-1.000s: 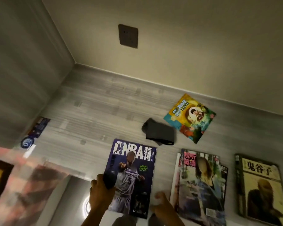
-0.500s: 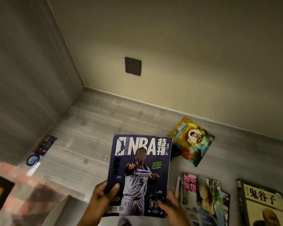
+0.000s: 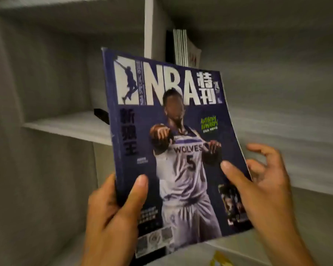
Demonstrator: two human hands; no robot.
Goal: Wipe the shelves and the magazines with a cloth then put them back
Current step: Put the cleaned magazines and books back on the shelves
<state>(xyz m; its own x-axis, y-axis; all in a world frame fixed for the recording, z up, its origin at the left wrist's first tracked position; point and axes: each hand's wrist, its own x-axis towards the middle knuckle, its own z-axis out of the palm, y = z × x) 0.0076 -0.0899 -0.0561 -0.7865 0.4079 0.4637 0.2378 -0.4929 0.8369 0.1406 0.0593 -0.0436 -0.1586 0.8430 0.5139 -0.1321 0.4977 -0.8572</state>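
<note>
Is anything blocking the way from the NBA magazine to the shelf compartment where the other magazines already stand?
Nothing visible does. The NBA magazine, held in the left hand and right hand, is raised before the shelves; the compartment right of the upright magazines looks open, though the magazine hides part of it.

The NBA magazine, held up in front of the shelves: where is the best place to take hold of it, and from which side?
Grip the NBA magazine low on its spine edge, coming from the left, as the left hand does. That bound edge looks stiff, while the right edge bows.
</note>
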